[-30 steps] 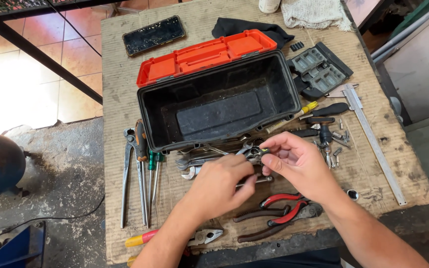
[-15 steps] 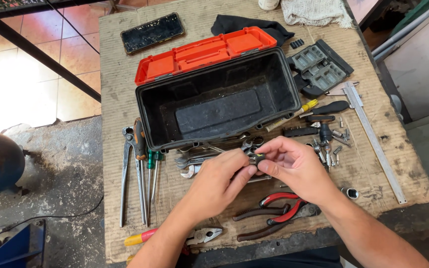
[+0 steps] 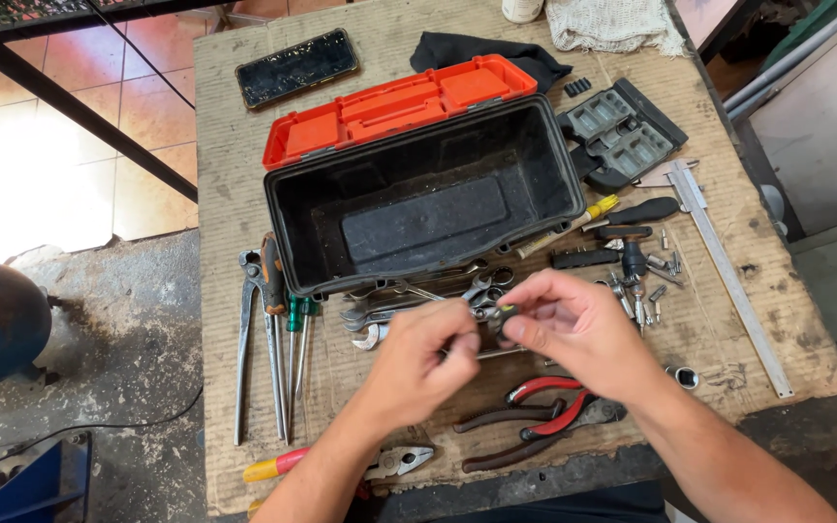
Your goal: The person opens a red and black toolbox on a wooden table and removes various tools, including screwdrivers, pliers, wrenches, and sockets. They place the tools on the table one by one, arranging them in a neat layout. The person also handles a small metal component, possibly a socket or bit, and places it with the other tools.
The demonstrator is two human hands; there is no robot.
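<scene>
Far left on the table (image 3: pixel 244 126): long grey pliers (image 3: pixel 247 339) and green-handled screwdrivers (image 3: pixel 294 349), lying lengthwise toward the person, well apart from both hands.

Left hand (image 3: pixel 417 363): palm down, fingers curled, thumb and forefinger pinched together at the fingertips, which meet the right hand's. What the pinch clamps on is not clear; it looks to share the small piece. Below its wrist, a yellow-and-red handled tool (image 3: pixel 278 466) and a small grey plier head (image 3: pixel 401 458).

Between the hands: small dark part with a yellow-green spot (image 3: pixel 503 316), held in the air just above the pile of wrenches (image 3: pixel 418 302), in front of the open black toolbox (image 3: pixel 423 203) with its orange lid (image 3: pixel 394 102) folded back. Too small to tell its long axis. It sits at the right hand's fingertips, just right of the left fingertips.

Right hand (image 3: pixel 578 329): grip closed on the small dark part, thumb and forefinger around it, other fingers loosely bent. This hand is the nearer one and seems to carry it.

Under the right forearm: red-handled pliers (image 3: pixel 559 412). Further right: scattered bits (image 3: pixel 643 291), black-handled driver (image 3: pixel 639 209), a socket (image 3: pixel 686 376), grey bit case (image 3: pixel 622 131), long metal ruler (image 3: pixel 728 271) along the right edge.
</scene>
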